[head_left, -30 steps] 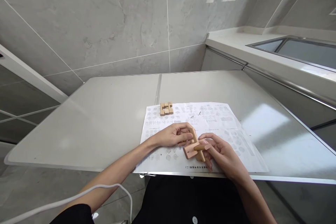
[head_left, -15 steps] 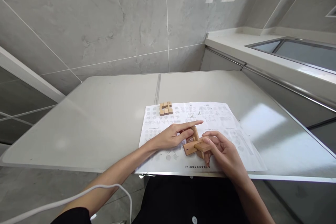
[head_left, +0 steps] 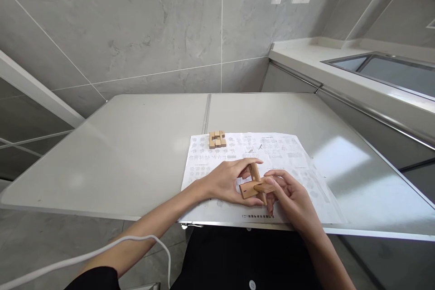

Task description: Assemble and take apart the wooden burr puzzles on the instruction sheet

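Note:
Between my two hands is a wooden interlocking puzzle [head_left: 249,189] made of crossed wooden bars, held just above a printed sheet. My left hand [head_left: 227,181] spans it from the left, with fingers at the top bar and the thumb along its lower side. From the right, my right hand [head_left: 288,192] pinches the bar that points right, thumb on top and fingers beneath. Parts of the puzzle are hidden behind my fingers. A second wooden block piece [head_left: 217,139], squarish with a gap in its middle, lies at the sheet's far left corner.
The white printed sheet [head_left: 306,181] with small diagrams lies at the front edge of the pale folding table [head_left: 142,158]. A seam crosses the table. A white cable [head_left: 102,251] hangs over my left forearm. A counter with a sink [head_left: 390,70] stands at the right, a grey tiled wall behind.
My left hand has opened wider, its thumb moving down to the puzzle's lower side while its fingers stay at the top. My right hand keeps its pinch. The view has shifted slightly.

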`<state>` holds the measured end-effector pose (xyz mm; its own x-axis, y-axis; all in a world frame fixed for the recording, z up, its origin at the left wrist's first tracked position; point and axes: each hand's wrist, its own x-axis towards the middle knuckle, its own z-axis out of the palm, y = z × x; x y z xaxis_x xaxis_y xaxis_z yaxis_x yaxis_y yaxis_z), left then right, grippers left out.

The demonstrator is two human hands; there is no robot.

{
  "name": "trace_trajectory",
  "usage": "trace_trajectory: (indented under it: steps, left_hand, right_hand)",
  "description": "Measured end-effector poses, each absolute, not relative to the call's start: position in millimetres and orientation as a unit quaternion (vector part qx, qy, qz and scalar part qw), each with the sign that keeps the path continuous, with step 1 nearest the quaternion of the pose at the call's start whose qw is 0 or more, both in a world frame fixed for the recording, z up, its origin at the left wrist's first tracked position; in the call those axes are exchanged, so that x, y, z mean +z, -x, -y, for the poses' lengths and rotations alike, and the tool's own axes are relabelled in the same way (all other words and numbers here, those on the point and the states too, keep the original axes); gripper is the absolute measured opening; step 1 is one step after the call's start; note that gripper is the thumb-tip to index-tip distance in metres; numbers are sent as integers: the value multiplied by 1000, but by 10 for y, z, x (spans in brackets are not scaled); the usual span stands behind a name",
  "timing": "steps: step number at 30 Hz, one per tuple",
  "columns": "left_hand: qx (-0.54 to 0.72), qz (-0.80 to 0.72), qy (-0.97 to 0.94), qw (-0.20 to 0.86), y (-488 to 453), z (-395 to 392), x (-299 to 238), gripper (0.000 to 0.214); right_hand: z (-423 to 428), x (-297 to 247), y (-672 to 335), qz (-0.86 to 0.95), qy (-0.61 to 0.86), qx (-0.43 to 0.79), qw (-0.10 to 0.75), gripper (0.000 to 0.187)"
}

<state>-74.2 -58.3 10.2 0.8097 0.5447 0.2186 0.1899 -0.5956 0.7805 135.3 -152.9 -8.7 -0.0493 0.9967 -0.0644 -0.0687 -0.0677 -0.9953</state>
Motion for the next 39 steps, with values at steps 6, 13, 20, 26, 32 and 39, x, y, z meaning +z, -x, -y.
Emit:
trace_trajectory:
  steps: [6, 13, 20, 26, 32, 39]
  left_hand:
    - [219, -197, -876, 381, 750, 576, 110, 80]
    - [184, -220, -879, 382, 755, 573, 100, 91]
    - [159, -274, -864, 391, 747, 568, 49, 113]
    - [136, -296, -868, 374, 773, 559, 12, 97]
    - [137, -270, -896, 325, 798, 558, -9, 72]
    - [134, -255, -911, 295, 801, 555, -13, 65]
  right_hand:
    - [1531, -68, -1331, 471, 497, 543, 486, 40]
    - [1561, -101, -1357, 488, 527, 492, 492, 39]
    - [1410, 48, -1666, 570, 581, 336, 473, 36]
    - [961, 110, -2135, 571, 670, 171, 442, 42]
    - [594, 2, -2458, 561, 725, 84, 392, 36]
    - [444, -117, -2570, 544, 753, 72, 363, 25]
